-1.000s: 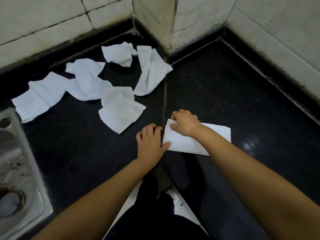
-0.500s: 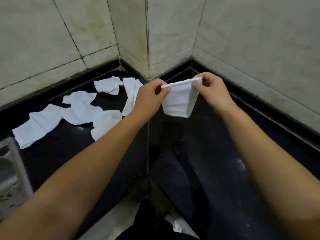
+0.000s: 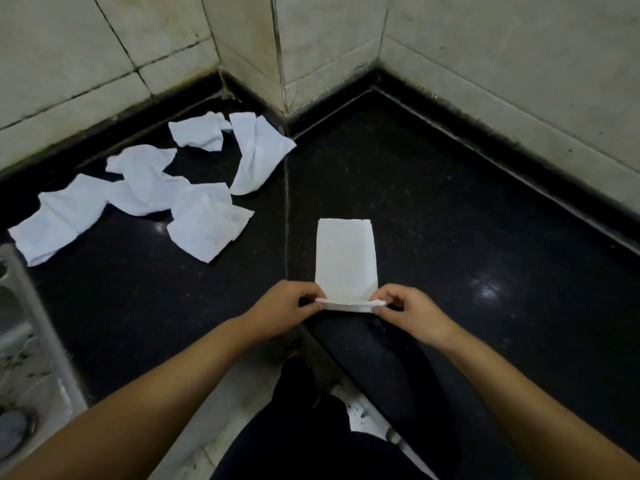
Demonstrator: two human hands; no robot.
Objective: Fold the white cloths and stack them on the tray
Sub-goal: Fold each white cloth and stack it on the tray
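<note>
The person is working at the centre of the frame, where a white cloth [image 3: 346,259] is lying as a narrow, already doubled strip on the black countertop [image 3: 450,209], its far end pointing toward the wall corner. The left hand [image 3: 284,311] is pinching the strip's near left corner and the right hand [image 3: 408,311] is pinching the near right corner, each with thumb and fingertips closed on the layered edge. That near edge is being held just off the counter while the rest is resting flat. Holding both corners at once is probably keeping the layers lined up and the edge taut, so the next fold, likely carrying this end toward the far end, would come out square.

In the upper left of the frame, the unfolded cloths [image 3: 145,188] are lying crumpled and partly overlapping on the same counter, well apart from the hands. They are sitting there as the waiting pile, leaving the open space at centre as the folding spot. At the left edge, part of a steel sink [image 3: 24,341] is showing beside the counter. Pale wall tiles [image 3: 329,39] are filling the top of the frame.

No tray is showing anywhere in view, so where the folded piece would go cannot be told. Judging by the pile, the task is looking early: one cloth is partway folded, several are untouched.
</note>
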